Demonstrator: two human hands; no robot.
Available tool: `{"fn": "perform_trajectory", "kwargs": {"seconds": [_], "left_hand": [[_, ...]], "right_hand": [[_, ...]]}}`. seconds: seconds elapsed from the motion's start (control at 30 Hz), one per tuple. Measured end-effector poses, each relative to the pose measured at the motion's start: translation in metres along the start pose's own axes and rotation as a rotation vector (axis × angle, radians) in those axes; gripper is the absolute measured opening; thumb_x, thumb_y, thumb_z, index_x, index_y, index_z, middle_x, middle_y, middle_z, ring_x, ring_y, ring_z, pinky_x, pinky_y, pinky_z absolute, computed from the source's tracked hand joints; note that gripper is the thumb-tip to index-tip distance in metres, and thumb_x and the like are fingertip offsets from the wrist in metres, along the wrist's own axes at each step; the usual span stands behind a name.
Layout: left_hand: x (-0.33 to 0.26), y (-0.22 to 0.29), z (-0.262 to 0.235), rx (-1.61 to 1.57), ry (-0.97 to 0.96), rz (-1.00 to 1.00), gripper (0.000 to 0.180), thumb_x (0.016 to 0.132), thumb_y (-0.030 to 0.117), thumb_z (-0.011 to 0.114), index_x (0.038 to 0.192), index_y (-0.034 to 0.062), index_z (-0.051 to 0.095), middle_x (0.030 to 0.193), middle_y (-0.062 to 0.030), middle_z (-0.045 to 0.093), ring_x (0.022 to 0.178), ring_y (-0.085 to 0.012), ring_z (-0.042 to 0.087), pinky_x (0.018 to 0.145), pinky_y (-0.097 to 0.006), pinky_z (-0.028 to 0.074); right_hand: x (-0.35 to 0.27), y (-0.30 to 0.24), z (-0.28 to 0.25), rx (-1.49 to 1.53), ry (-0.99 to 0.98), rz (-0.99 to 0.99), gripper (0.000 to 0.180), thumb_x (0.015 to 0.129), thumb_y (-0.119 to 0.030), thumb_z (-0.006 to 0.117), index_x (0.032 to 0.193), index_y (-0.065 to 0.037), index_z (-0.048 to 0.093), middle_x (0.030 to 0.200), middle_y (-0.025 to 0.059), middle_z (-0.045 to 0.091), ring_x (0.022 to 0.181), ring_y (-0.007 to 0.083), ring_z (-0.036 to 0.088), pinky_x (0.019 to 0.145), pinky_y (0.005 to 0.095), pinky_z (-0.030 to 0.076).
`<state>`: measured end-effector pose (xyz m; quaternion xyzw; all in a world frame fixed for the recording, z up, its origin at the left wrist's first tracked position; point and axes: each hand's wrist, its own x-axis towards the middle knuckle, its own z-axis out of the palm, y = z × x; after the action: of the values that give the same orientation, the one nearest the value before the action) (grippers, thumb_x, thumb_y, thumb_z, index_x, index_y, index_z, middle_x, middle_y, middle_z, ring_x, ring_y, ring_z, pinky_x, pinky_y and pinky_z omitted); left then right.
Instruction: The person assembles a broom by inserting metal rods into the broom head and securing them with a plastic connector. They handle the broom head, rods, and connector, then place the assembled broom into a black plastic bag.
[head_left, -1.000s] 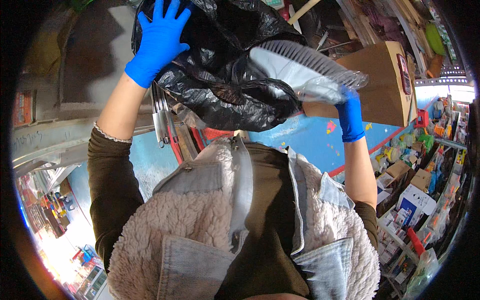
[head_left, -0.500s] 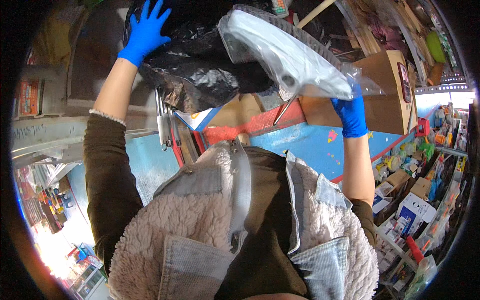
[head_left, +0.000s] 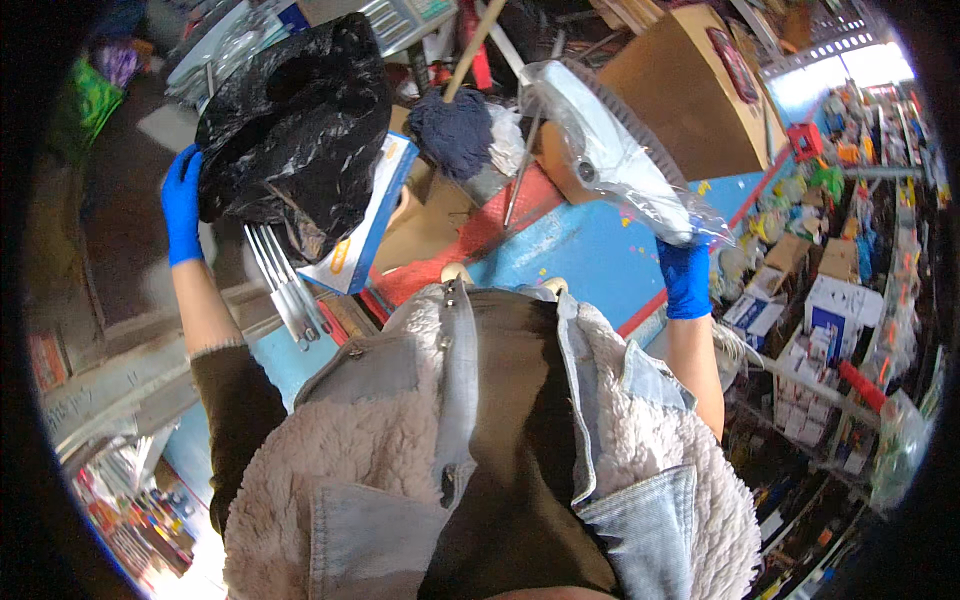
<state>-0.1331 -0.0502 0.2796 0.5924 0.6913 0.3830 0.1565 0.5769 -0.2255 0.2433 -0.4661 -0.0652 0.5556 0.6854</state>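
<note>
My right hand (head_left: 685,278), in a blue glove, grips the lower end of a white brush head (head_left: 615,150) wrapped in clear plastic. Dark bristles run along its far right edge, and a round hole shows in its side. On the left, my left hand (head_left: 181,208), also gloved in blue, closes at the side edge of a crumpled black plastic bag (head_left: 300,120); its thumb is hidden. Beside the bag a white, blue and orange box (head_left: 365,220) sticks out. Several metal rods with pale handles (head_left: 285,290) stand below the bag.
A mop with a dark head (head_left: 450,130) and wooden handle stands beyond the bag. A large cardboard box (head_left: 690,90) is at the far right, above a blue surface (head_left: 540,250) with a red edge. Shelves of packed goods (head_left: 830,310) line the right side.
My left hand has come down and left from over the black bag, its spread fingers now drawn together at the bag's edge. The brush head is lower and tilted more steeply. The view has shifted.
</note>
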Motion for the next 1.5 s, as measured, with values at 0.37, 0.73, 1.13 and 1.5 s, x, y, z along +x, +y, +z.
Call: {"fn": "perform_trajectory", "kwargs": {"seconds": [0.37,0.73,1.13,1.5], "left_hand": [[-0.141,0.228,0.170,-0.627,-0.544,-0.109,0.036,0.085,0.014,0.058,0.118,0.0025,0.055,0.113,-0.0092,0.059,0.106,-0.0183,0.053,0.094,-0.029,0.038],[-0.170,0.369,0.243,-0.258,-0.556,0.407,0.075,0.072,0.031,0.074,0.133,0.0061,0.040,0.134,-0.0175,0.042,0.124,-0.0277,0.040,0.102,-0.036,0.032],[-0.278,0.354,0.284,-0.817,-0.860,-0.538,0.045,0.076,0.010,0.063,0.119,-0.0010,0.053,0.109,-0.0097,0.060,0.094,-0.0199,0.059,0.086,-0.033,0.046],[-0.318,0.294,0.252,-0.999,-0.125,-0.596,0.041,0.082,0.011,0.058,0.121,0.0016,0.051,0.110,-0.0098,0.059,0.094,-0.0212,0.060,0.084,-0.034,0.049]], "right_hand": [[0.022,-0.026,-0.046,-0.774,-0.152,-0.280,0.027,0.089,-0.017,0.049,0.110,-0.001,0.055,0.110,0.0114,0.056,0.102,0.0220,0.053,0.086,0.0326,0.045],[0.077,-0.116,-0.029,-0.244,-0.384,0.022,0.043,0.086,-0.018,0.055,0.126,-0.007,0.046,0.116,0.0032,0.054,0.104,0.0161,0.052,0.086,0.0313,0.042],[0.116,-0.164,0.020,-0.531,-1.104,-0.020,0.041,0.085,-0.021,0.059,0.123,-0.006,0.051,0.117,0.0068,0.056,0.107,0.0137,0.052,0.091,0.0271,0.040],[0.251,-0.259,-0.097,-1.846,-0.044,-0.892,0.059,0.073,-0.045,0.063,0.116,-0.005,0.053,0.109,0.0225,0.058,0.100,0.0386,0.056,0.083,0.0465,0.044]]}}
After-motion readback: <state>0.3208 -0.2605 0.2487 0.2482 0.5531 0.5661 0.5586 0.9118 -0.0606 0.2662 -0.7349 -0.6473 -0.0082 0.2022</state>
